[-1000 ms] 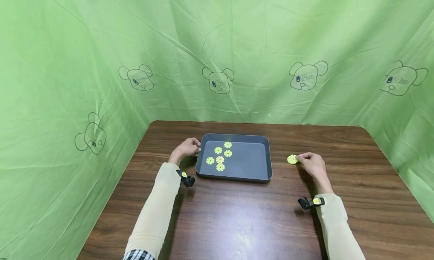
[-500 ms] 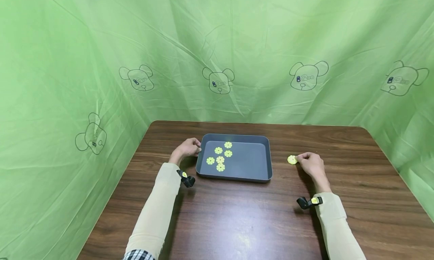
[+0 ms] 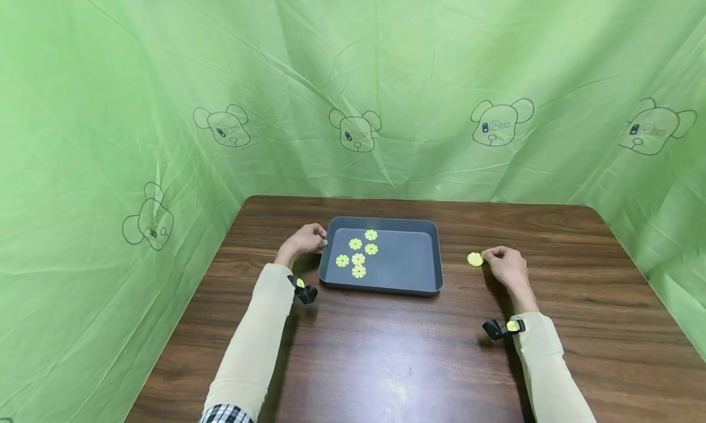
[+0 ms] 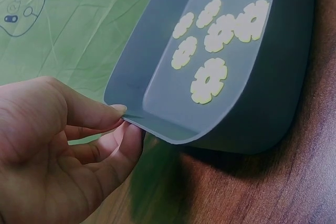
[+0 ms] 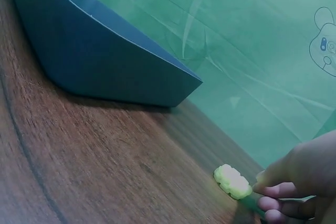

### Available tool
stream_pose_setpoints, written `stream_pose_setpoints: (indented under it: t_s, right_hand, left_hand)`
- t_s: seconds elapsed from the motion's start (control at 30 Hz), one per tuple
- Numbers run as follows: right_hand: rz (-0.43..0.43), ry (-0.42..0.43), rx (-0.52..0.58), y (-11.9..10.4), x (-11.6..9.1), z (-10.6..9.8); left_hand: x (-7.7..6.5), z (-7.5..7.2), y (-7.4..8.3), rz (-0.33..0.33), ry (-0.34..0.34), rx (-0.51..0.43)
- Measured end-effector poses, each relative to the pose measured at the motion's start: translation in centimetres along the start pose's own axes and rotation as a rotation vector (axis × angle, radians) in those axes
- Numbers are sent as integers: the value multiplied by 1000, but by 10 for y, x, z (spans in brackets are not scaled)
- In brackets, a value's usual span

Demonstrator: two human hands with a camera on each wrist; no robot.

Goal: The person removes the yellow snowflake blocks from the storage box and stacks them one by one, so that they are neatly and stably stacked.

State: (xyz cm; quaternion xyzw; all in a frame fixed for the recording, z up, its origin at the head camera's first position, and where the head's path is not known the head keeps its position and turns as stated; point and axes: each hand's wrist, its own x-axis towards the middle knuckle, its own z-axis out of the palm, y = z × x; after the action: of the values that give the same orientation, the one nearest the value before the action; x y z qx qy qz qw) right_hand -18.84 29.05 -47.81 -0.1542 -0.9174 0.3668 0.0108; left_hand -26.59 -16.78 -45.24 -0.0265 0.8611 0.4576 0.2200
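Barely anything shifts, suggesting a pause: left hand (image 3: pixel 307 240) pinches tray (image 3: pixel 405 257) at nine o'clock, right hand (image 3: pixel 508 267) pinches yellow disc (image 3: pixel 475 259) beyond three.

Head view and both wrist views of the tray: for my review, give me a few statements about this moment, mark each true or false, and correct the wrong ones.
1. The left hand grips the edge of the tray. True.
2. Three yellow pieces lie in the tray. False: there are six.
3. The right hand pinches a single yellow disc outside the tray. True.
4. In the head view, the pieces lie in the tray's right half. False: they lie in its left half.
5. The table has a brown wood-grain top. True.
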Motion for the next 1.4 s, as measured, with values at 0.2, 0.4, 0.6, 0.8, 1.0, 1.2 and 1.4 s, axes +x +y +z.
stream_pose_setpoints:
  t_s: [0.2, 0.4, 0.6, 0.8, 1.0, 1.2, 1.4]
  right_hand:
    - [-12, 29, 23, -6, -2, -4]
    - [-81, 74, 47, -17, -4, -8]
    - [-155, 83, 82, -31, -6, -4]
    - [-208, 60, 123, -45, -7, 10]
    - [-264, 40, 153, -60, -10, 27]
    - [-313, 22, 187, -79, -14, 36]
    - [-353, -1, 193, -94, -14, 49]
  left_hand:
    - [0, -2, 1, 3, 7, 4]
    - [0, -2, 1, 9, 11, 6]
    - [-1, -2, 0, 2, 2, 2]
    - [0, -1, 0, 1, -2, -7]
    - [0, 0, 0, 1, 3, -4]
    - [-1, 0, 0, 6, 6, -13]
    - [-2, 0, 1, 9, 8, -10]
